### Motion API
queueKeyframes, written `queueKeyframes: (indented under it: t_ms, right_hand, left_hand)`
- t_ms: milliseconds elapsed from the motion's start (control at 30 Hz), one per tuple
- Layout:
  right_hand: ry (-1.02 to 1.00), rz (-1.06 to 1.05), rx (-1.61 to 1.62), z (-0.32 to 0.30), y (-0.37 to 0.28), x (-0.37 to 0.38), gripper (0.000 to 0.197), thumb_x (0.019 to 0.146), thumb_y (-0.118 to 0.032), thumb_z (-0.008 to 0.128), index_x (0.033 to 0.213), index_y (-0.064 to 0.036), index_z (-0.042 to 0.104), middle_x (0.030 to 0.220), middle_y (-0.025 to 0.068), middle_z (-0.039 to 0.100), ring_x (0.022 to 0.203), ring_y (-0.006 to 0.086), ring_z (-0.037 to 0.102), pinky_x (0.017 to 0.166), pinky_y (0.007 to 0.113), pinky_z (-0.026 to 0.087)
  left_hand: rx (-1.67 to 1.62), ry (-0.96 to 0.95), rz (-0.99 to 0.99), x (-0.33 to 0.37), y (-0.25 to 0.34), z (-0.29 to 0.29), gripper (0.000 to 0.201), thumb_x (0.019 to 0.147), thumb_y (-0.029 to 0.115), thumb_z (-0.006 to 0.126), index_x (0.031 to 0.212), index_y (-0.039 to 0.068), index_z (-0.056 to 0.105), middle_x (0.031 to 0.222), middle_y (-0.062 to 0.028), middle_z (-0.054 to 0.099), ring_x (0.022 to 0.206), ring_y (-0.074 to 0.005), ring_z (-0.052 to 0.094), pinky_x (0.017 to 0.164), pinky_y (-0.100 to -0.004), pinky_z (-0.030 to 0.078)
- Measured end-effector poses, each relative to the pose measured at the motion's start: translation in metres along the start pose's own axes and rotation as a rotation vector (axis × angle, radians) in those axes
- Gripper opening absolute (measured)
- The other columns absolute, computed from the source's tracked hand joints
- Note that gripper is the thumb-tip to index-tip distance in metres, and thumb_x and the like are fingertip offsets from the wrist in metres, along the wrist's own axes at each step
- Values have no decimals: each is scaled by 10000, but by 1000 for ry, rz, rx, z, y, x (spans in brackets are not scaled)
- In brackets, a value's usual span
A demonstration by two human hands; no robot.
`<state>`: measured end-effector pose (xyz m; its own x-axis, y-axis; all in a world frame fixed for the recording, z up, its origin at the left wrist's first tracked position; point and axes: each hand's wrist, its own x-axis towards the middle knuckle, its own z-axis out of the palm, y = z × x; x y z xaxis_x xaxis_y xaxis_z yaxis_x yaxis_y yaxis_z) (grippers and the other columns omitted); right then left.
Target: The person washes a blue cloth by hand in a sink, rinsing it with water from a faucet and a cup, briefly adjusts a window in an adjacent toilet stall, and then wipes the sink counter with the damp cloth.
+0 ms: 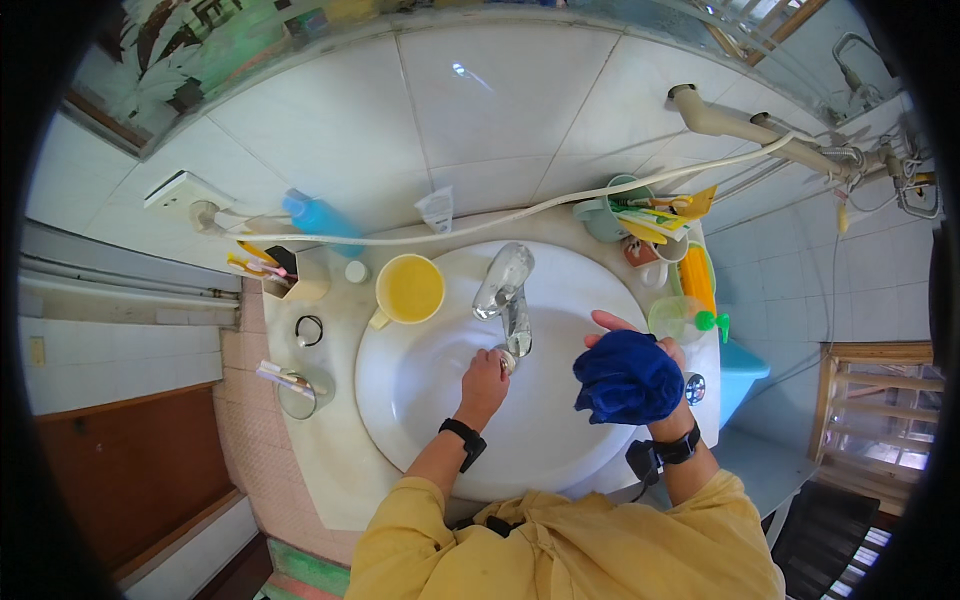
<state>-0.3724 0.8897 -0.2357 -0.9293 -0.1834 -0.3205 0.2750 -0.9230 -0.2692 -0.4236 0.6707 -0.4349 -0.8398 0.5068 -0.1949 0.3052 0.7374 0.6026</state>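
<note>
A bunched blue cloth [628, 377] is gripped in the right hand [655, 350], held up over the right side of the white basin [420, 400]. The left hand [485, 378] is closed around the spout tip of the chrome tap [505, 295]. A yellow cup [408, 290] is seen far left. The tip is best pinched firmly while the cloth is kept clear of the drain.
</note>
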Motion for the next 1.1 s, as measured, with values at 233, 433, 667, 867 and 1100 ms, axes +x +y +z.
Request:
queueKeyframes:
  t_ms: [233,433,667,867,1100]
  right_hand:
    - [101,-85,-36,-21,5,-15,752,675,-279,420,1333,55,274,1235,266,460,1092,377,503,954,452,397]
    - [138,-98,-37,-34,10,-15,701,706,-281,404,1315,55,313,1231,256,467,1108,359,493,980,435,371]
    - [251,-148,64,-56,15,-20,563,858,-337,404,1277,38,386,1233,208,489,1136,321,480,1007,421,340]
    - [365,-140,101,-52,13,-27,606,871,-469,430,1225,23,452,1224,183,509,1126,324,491,996,429,356]
    - [391,-146,89,-59,17,-33,584,869,-447,455,1225,16,454,1217,181,515,1107,320,507,974,427,384]
  left_hand:
    - [50,-47,15,6,-3,15,310,705,96,629,975,37,487,943,-130,507,859,-302,541,684,-405,493]
    - [111,-153,33,0,6,7,333,741,145,612,1030,21,499,1064,-138,513,968,-290,514,764,-409,457]
    - [282,-79,266,-19,-7,31,392,733,130,580,1091,-10,501,1173,-154,466,1108,-289,454,834,-406,410]
    - [289,-138,242,-18,-1,26,435,724,125,591,1121,-15,482,1202,-156,456,1135,-302,437,849,-406,410]
    - [320,-143,224,-21,2,23,462,727,155,606,1140,-10,483,1209,-164,456,1139,-311,432,862,-417,408]
